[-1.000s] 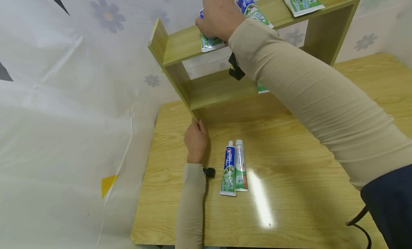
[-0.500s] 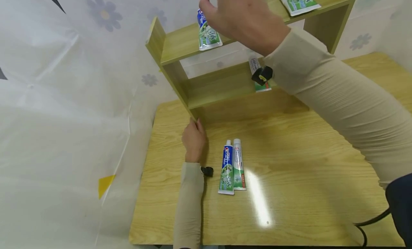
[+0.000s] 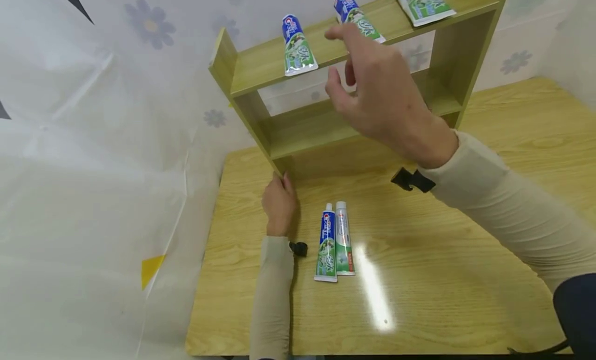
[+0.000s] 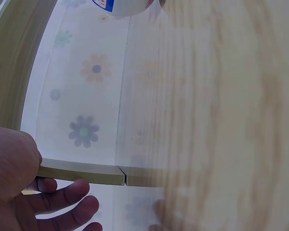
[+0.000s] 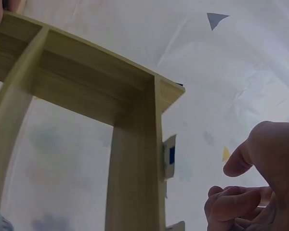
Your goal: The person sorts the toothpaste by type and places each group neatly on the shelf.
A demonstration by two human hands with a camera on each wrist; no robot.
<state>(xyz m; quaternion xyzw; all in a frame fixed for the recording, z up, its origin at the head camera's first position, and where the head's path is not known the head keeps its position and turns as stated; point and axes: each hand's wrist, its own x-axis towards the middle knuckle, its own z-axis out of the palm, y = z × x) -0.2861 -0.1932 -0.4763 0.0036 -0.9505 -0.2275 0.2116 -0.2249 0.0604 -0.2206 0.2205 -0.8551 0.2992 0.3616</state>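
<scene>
Shelf (image 3: 261, 68) is gripped low by my left hand (image 3: 279, 200), probably for steadiness; my right hand (image 3: 384, 88), fingers loosely bent, holds nothing. Three toothpaste tubes (image 3: 298, 48) lie apart on top; two more tubes (image 3: 327, 246) lie together on the table (image 3: 433, 282).

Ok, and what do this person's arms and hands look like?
The beige fabric left sleeve and matching, wrinkled right sleeve end at the wrists; dark navy cloth covers the right arm higher up. A small black fitting shows by the left wrist, another by the right. The left hand and right hand wear no gloves.
</scene>
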